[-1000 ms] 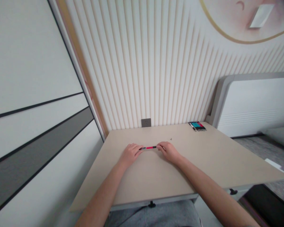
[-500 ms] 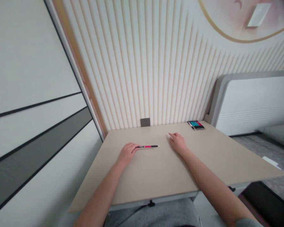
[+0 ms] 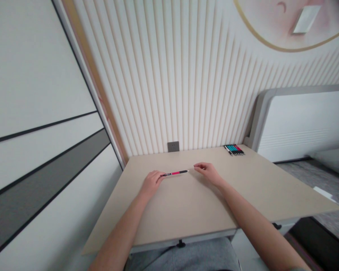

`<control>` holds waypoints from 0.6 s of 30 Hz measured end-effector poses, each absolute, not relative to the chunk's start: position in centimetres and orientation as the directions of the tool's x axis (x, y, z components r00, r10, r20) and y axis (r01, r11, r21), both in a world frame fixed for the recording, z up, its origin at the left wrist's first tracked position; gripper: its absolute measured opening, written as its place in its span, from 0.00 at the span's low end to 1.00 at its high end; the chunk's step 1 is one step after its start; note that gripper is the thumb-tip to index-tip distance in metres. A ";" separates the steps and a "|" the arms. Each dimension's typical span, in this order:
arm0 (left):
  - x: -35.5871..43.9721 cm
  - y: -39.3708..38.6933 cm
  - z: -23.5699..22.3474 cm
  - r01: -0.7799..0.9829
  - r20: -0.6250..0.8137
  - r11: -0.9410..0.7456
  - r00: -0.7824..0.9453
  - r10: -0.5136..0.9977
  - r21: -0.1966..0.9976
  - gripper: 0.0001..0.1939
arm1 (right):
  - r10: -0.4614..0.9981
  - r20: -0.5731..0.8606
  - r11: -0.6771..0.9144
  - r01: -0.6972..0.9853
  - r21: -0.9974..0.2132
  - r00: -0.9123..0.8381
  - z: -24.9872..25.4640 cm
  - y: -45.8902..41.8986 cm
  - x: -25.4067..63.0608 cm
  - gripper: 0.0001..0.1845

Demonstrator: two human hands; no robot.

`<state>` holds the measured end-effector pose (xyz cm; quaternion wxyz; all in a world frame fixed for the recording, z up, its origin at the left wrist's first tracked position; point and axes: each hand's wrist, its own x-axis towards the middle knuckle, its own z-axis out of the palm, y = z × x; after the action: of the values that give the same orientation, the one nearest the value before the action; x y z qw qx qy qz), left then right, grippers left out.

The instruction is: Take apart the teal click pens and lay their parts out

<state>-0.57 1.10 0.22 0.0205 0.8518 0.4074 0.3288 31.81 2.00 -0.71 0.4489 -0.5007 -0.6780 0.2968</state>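
A slim red and black pen (image 3: 175, 173) with a pale metal tip lies slightly slanted on the beige table (image 3: 203, 210). My left hand (image 3: 151, 184) curls around the pen's black left end, and the fingertips appear to pinch it. My right hand (image 3: 207, 173) rests on the table a short way beyond the pen's tip, with its fingers pointing left and holding nothing. The fingertips and the tip are slightly apart.
A row of several teal and black markers (image 3: 234, 149) lies at the table's far edge. A grey wall socket (image 3: 173, 146) sits on the ribbed wall behind. A white, grey-framed panel (image 3: 299, 124) stands at the right, above a grey floor.
My right hand released the pen's tip end and moved right, then came back closer to the tip. The pen has swung slightly, its tip end now further away.
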 end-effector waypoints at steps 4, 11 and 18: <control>-0.6 1.1 0.2 0.682 0.546 -0.665 0.447 0.708 0.305 0.08 | 0.941 0.274 0.323 0.290 -0.901 -0.197 -0.1 1.2 30.5 0.23; -0.6 1.3 -0.2 0.676 0.530 -0.676 0.474 0.703 0.293 0.09 | 0.942 0.257 0.315 0.309 -0.897 -0.216 -0.4 1.0 29.8 0.21; -0.6 1.3 -0.2 0.661 0.522 -0.698 0.506 0.687 0.277 0.10 | 0.943 0.251 0.311 0.308 -0.899 -0.220 -0.4 0.6 29.0 0.21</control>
<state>-0.61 1.25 -0.19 0.0209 0.8675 0.3883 0.3102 29.00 0.57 -0.37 0.4279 -0.4550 -0.6872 0.3709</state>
